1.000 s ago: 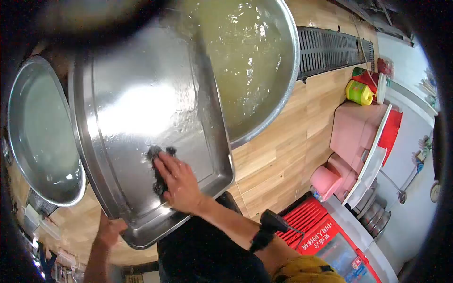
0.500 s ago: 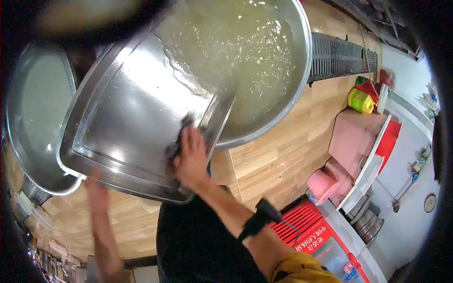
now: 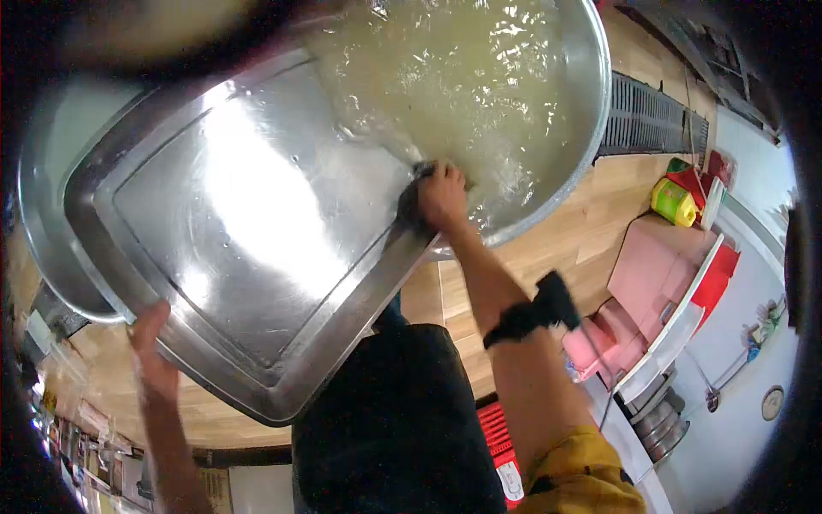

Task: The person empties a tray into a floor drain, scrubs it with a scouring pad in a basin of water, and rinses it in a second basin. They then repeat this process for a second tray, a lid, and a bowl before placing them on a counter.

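A large rectangular metal tray is held tilted, its far end in the cloudy water of a big round metal basin. My left hand grips the tray's rim at its lower left corner. Near the tray's right edge, at the waterline, my right hand is closed on a dark scrubbing pad pressed against the metal. A black band with a small device sits on my right wrist.
Another metal basin with cloudy liquid stands at the left. A floor grate, yellow bottle, pink containers and stacked metal pots lie to the right, over a wood-patterned floor.
The tray has turned and come nearer. My right hand has moved with the dark pad up and right to the tray's edge by the water. My left hand now grips the rim.
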{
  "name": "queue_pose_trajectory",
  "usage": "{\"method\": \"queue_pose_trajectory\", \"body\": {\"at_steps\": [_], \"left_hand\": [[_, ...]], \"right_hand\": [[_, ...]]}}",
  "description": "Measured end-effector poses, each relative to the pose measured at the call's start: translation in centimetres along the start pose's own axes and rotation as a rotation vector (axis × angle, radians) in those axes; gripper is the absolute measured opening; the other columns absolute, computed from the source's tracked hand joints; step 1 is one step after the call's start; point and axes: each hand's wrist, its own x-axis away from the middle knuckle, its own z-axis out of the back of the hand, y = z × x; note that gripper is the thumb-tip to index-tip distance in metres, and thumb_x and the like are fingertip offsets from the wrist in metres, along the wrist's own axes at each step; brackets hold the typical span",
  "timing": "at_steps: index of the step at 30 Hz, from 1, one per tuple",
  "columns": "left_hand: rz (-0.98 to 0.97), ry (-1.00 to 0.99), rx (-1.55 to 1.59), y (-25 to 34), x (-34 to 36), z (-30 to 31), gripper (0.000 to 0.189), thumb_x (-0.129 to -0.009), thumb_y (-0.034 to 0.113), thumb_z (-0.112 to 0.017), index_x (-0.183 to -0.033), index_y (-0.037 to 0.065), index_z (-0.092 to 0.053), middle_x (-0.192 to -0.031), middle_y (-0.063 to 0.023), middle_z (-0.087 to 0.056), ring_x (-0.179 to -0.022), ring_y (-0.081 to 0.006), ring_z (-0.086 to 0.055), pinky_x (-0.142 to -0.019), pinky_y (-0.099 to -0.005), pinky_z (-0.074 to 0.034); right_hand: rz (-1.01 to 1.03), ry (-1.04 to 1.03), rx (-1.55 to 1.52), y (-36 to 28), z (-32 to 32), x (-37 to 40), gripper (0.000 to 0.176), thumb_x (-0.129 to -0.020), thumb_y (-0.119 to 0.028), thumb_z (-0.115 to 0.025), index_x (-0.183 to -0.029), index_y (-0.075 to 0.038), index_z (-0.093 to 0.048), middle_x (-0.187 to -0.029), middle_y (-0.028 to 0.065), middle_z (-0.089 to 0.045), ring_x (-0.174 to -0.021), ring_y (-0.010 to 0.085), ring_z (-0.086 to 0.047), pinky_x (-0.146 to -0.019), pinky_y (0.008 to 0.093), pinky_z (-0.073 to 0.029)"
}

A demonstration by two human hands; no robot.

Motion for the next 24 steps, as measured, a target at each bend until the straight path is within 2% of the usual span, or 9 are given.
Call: {"method": "queue_pose_trajectory", "body": {"at_steps": [2, 3, 7, 8, 12, 16, 19, 20, 24], "left_hand": [[0.182, 0.247, 0.099, 0.3, 2.2, -4.3, 0.036, -0.086, 0.028, -0.053, -0.11, 0.002, -0.059, -0.115, -0.0111, -0.055, -0.107, -0.0213, -0.051, -0.094, -0.0349, -0.038], [-0.086, 0.174, 0.143, -4.9, 2.2, -3.5, 0.043, -0.076, 0.022, -0.065, -0.114, 0.008, -0.05, -0.097, -0.0038, -0.054, -0.088, -0.0196, -0.053, -0.077, -0.0339, -0.045], [0.02, 0.177, 0.202, -6.2, 5.3, -7.4, 0.032, -0.079, 0.009, -0.058, -0.11, 0.0, -0.053, -0.111, -0.0117, -0.052, -0.103, -0.0213, -0.05, -0.087, -0.0388, -0.043], [0.092, 0.337, 0.288, -5.6, 5.3, -7.9, 0.035, -0.075, 0.004, -0.059, -0.108, 0.002, -0.049, -0.104, -0.0093, -0.053, -0.095, -0.0209, -0.052, -0.084, -0.0378, -0.044], [0.005, 0.267, 0.181, -3.9, 3.4, -5.2, 0.036, -0.074, 0.003, -0.057, -0.109, 0.005, -0.049, -0.1, -0.0069, -0.054, -0.09, -0.0209, -0.053, -0.081, -0.0369, -0.044], [0.006, 0.202, 0.11, -3.7, 2.3, -3.4, 0.039, -0.073, 0.004, -0.057, -0.111, 0.004, -0.047, -0.102, -0.0074, -0.053, -0.092, -0.021, -0.052, -0.081, -0.0368, -0.043], [0.022, 0.168, 0.081, -3.4, 1.3, -3.0, 0.046, -0.073, 0.006, -0.059, -0.116, 0.003, -0.043, -0.103, -0.008, -0.052, -0.092, -0.0214, -0.052, -0.081, -0.0369, -0.043], [-0.007, 0.214, 0.043, -3.3, 0.9, -3.1, 0.049, -0.073, 0.007, -0.06, -0.118, 0.003, -0.041, -0.104, -0.0088, -0.052, -0.093, -0.0215, -0.052, -0.082, -0.0374, -0.043], [-0.029, 0.249, 0.027, 1.3, 0.4, -6.9, 0.059, -0.076, 0.012, -0.063, -0.127, 0.002, -0.036, -0.113, -0.0126, -0.05, -0.1, -0.023, -0.051, -0.087, -0.0385, -0.042]], "right_hand": [[-0.095, 0.052, -0.242, -4.0, 0.1, 3.3, 0.043, -0.08, -0.016, -0.05, -0.119, -0.001, -0.041, -0.106, 0.026, -0.05, -0.098, 0.0426, -0.047, -0.085, 0.0482, -0.04], [-0.043, 0.187, -0.322, -7.8, 2.3, 6.1, 0.044, -0.077, -0.012, -0.052, -0.118, 0.0, -0.042, -0.105, 0.0255, -0.05, -0.098, 0.042, -0.046, -0.085, 0.0479, -0.039], [0.203, 0.21, -0.509, -19.5, 5.9, 15.4, 0.037, -0.069, -0.006, -0.057, -0.104, 0.004, -0.05, -0.099, 0.0241, -0.048, -0.088, 0.0395, -0.049, -0.077, 0.0463, -0.042], [0.235, 0.123, -0.601, -21.7, 7.5, 17.8, 0.033, -0.068, -0.007, -0.058, -0.099, 0.003, -0.052, -0.099, 0.0231, -0.048, -0.089, 0.0386, -0.049, -0.076, 0.0459, -0.042], [0.411, -0.144, -0.697, -23.9, 10.9, 19.5, 0.019, -0.066, -0.01, -0.061, -0.082, 0.0, -0.059, -0.1, 0.0193, -0.05, -0.092, 0.0363, -0.05, -0.076, 0.0459, -0.044], [0.168, -0.252, -0.253, -17.1, 6.6, 12.8, 0.014, -0.069, -0.012, -0.06, -0.079, -0.004, -0.063, -0.095, 0.0166, -0.056, -0.09, 0.0343, -0.055, -0.076, 0.0426, -0.048], [0.149, -0.115, 0.052, -7.7, 5.4, 5.8, 0.026, -0.073, -0.027, -0.061, -0.09, -0.007, -0.065, -0.096, 0.0171, -0.058, -0.086, 0.033, -0.058, -0.076, 0.0423, -0.049], [-0.033, -0.3, 0.041, -4.8, 4.5, 3.4, 0.027, -0.074, -0.025, -0.06, -0.095, -0.01, -0.065, -0.1, 0.018, -0.058, -0.09, 0.0345, -0.059, -0.08, 0.0428, -0.049], [-0.078, -0.221, 0.07, 5.3, -0.5, -2.4, 0.034, -0.077, -0.023, -0.059, -0.104, -0.003, -0.058, -0.102, 0.0196, -0.06, -0.086, 0.036, -0.061, -0.076, 0.0473, -0.048]]}}
